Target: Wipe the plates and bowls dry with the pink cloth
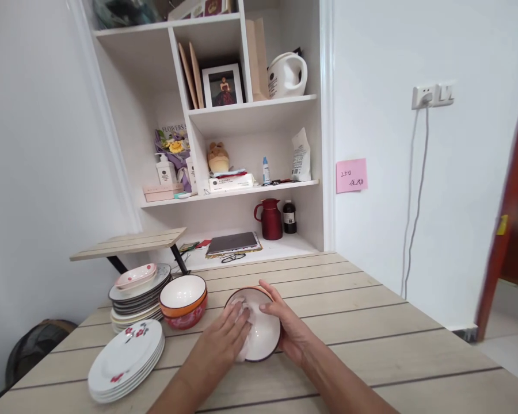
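Note:
A white-lined bowl (265, 336) with a dark rim is tilted toward me above the near part of the table. My right hand (287, 322) grips it at the right side, with the thumb over the rim and the fingers behind. Inside the bowl, my left hand (231, 330) presses a crumpled white tissue (243, 351) against the inner wall at the left. To the left stand two stacked bowls, an orange-rimmed one (183, 292) in a red patterned one (187, 318). A pile of white flowered plates (127, 359) lies nearer to me.
Behind the flowered plates stands a taller stack of plates (142, 290), topped by a small pink dish (136, 276). A low wooden riser (129, 242) stands at the back left. Shelves beyond hold a laptop (231, 242), a red jug (271, 219) and a dark bottle (289, 217).

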Demonstrator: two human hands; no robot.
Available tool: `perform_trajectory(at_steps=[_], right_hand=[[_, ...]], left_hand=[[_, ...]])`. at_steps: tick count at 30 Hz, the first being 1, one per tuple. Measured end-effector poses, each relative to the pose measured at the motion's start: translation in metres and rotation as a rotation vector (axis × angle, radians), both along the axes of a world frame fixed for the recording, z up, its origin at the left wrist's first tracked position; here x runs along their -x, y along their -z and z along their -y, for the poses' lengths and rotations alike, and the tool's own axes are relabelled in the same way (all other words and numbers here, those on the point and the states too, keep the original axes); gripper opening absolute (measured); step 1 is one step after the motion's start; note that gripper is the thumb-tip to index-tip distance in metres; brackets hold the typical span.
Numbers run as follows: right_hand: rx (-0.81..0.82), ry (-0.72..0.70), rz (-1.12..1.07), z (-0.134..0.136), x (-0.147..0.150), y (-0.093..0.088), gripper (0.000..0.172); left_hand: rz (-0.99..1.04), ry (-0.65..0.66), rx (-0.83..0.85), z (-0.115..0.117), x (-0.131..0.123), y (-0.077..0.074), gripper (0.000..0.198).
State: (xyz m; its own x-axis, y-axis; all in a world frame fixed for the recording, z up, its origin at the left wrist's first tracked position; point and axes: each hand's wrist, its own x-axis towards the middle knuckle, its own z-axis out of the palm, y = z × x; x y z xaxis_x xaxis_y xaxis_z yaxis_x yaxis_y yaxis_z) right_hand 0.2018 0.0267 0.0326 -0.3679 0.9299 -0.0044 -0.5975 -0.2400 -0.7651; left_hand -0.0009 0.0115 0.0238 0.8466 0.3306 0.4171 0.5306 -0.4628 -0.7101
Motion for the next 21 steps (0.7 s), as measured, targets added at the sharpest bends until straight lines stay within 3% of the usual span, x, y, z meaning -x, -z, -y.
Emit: perform_trajectory(at_steps=[3,6,9,14,17,21], right_hand=[[-0.054,-0.014,-0.032,0.0,0.001,0.002,0.097],[-0.108,-0.023,-0.112,0.002,0.005,0.001,0.102],[-0.141,-0.01,-0.115,0.005,0.006,0.0,0.099],[-0.11,0.07,-0.079,0.008,0.0,-0.003,0.089],[-0.136,0.095,-0.047,0.008,-0.004,-0.008,0.087],[-0.186,0.12,-0.089,0.01,-0.005,-0.011,0.088]], left_hand=[[0.094,-0.001,-0.012,0.006,-0.004,0.011,0.032],[0.247,-0.092,-0.005,0.009,-0.013,0.017,0.041],[0.392,-0.209,-0.01,0.009,-0.032,0.029,0.05],[0.612,-0.252,-0.003,0.0,-0.077,0.054,0.044],[0.749,-0.325,0.062,-0.004,-0.097,0.054,0.049],[0.831,-0.33,0.145,-0.001,-0.106,0.042,0.054]])
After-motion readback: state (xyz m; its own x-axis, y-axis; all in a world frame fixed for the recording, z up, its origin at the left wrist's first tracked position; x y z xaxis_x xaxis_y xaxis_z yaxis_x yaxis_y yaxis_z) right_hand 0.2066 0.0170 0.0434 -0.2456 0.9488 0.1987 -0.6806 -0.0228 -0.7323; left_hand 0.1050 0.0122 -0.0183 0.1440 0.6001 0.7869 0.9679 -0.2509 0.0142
